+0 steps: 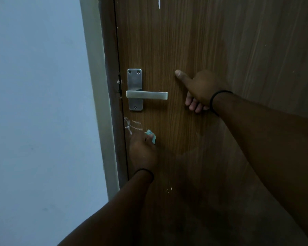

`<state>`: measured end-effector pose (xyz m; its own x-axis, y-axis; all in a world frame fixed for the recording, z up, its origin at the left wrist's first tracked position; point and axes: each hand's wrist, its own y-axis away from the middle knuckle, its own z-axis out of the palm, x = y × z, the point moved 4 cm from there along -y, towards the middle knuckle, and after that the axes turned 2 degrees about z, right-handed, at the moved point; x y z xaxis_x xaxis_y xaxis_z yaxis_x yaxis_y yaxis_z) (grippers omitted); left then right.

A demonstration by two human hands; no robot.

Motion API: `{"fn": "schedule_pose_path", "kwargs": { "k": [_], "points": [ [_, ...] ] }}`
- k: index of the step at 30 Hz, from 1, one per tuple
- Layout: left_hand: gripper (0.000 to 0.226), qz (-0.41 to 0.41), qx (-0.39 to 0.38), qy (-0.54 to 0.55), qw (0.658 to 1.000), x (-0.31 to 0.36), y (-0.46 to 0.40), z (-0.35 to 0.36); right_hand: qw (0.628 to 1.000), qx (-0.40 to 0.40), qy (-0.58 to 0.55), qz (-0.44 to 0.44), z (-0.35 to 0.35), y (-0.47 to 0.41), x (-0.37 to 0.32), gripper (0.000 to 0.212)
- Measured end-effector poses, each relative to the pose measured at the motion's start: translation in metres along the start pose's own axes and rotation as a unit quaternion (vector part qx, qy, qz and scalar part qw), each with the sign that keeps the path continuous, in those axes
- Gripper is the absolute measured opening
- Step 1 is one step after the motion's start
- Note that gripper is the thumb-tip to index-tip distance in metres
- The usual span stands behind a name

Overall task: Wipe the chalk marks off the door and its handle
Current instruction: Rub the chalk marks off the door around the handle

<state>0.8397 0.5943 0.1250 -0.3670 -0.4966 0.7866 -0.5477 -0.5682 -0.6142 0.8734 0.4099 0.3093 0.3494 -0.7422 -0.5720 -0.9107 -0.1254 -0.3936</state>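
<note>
left hand (143, 150) gripping teal cloth (151, 136) below chalk marks (132, 124), right hand (198, 89) loosely curled on door (220, 41)

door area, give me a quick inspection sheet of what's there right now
surface: brown wood-grain door, closed against its frame
job's things: white chalk marks below the handle plate; metal lever handle horizontal, no chalk visible on it; pale green cloth
clutter: white streak at the door's top; small pale specks lower down
hands: left hand grips the cloth just below the chalk; right hand rests on the door, thumb out, right of the handle
cables: nothing seen
surroundings: pale bluish wall left of the frame; dim light
</note>
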Motion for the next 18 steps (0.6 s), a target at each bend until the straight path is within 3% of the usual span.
{"fn": "schedule_pose_path", "kwargs": {
  "k": [2, 5, 7, 14, 18],
  "points": [
    [0.014, 0.011, -0.007, -0.013, 1.000, -0.002, 0.000, 0.002, 1.000, 0.000, -0.005, -0.001, -0.003, 0.001, -0.002, 0.095],
    [0.012, -0.075, 0.074, -0.004, 0.994, -0.027, -0.002, -0.016, 1.000, -0.003, -0.004, -0.001, -0.004, 0.002, 0.000, 0.097],
    [0.017, -0.111, 0.089, -0.011, 0.990, -0.042, -0.005, -0.028, 1.000, -0.002, 0.000, -0.006, -0.001, 0.001, 0.000, 0.098],
    [0.016, 0.026, 0.033, -0.020, 0.999, -0.001, -0.025, -0.016, 1.000, 0.001, -0.002, -0.002, -0.001, -0.003, 0.001, 0.101],
    [0.014, -0.013, 0.035, -0.013, 0.999, -0.018, -0.019, -0.023, 1.000, -0.002, -0.002, -0.008, -0.002, -0.001, -0.001, 0.100]
  ]
}}
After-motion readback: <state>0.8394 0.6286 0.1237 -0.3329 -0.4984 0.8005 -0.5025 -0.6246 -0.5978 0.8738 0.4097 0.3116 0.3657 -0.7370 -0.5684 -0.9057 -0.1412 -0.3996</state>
